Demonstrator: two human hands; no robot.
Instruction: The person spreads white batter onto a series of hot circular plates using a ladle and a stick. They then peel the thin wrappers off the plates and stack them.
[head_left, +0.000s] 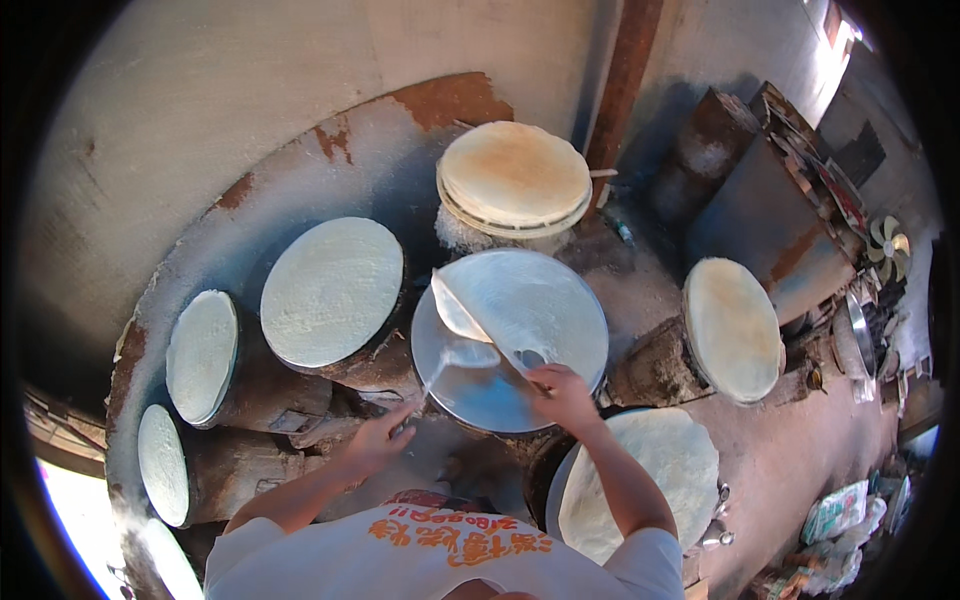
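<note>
Griddle [480, 408] sits right in front of us, w/ pale batter [545, 300] across its far side & bluish bare metal nearer us. Our R grip [565, 398] is clamped on the spreader [500, 346], which slants over the middle; our L grip [383, 440] is curled just off the near-L rim, can't tell if it's clamped on anything. To spread well, we'd best hold the edge low, press lightly & sweep w/ the curve, esp. toward bare spots, for approx. even thickness.
</note>
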